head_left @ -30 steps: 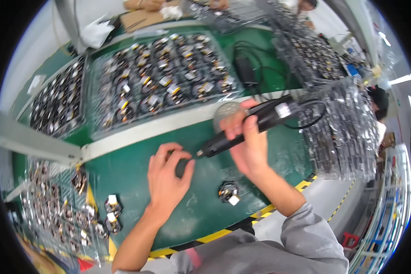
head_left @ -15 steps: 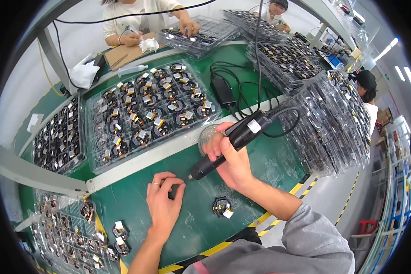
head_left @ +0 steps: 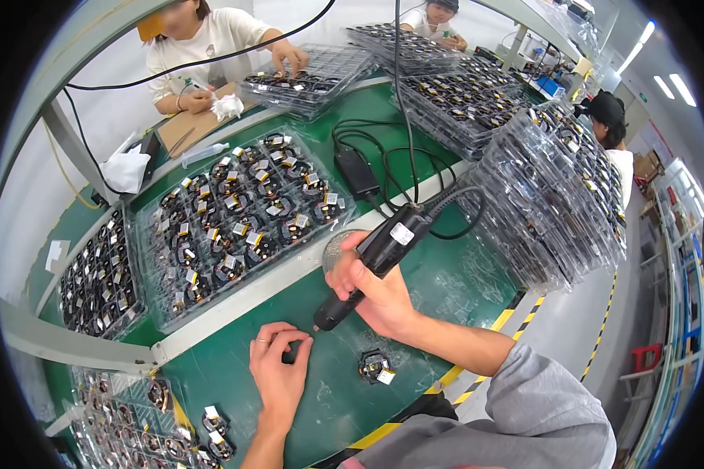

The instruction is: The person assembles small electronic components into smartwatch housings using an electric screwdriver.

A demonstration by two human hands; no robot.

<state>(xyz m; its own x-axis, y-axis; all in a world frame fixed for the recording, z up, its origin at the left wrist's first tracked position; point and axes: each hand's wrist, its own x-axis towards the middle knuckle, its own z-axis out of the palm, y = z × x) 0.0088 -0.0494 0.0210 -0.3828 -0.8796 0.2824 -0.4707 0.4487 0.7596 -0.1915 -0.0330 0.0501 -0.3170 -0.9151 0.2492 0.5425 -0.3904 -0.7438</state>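
My right hand (head_left: 379,293) is wrapped round a black electric screwdriver (head_left: 389,241), which slants down to the left with its cable leaving the upper end. Its bit end hovers right by the fingertips of my left hand (head_left: 280,375). There, thumb and forefinger are pinched together, with a ring on one finger; whatever lies between them is too small to make out. On the green bench just below the screwdriver sits a small round black part (head_left: 375,366) with a white tag, touched by neither hand.
Beyond a pale rail, a clear tray (head_left: 152,258) holds rows of similar parts. More filled trays (head_left: 524,211) are stacked at the right. A black adapter box (head_left: 357,172) with looped cable lies behind. Loose parts (head_left: 215,422) rest lower left. Co-workers (head_left: 211,55) sit across the bench.
The screwdriver has tilted steeper, and its bit end is nearer my left fingertips. My left hand keeps its pinch. The whole view has shifted slightly.
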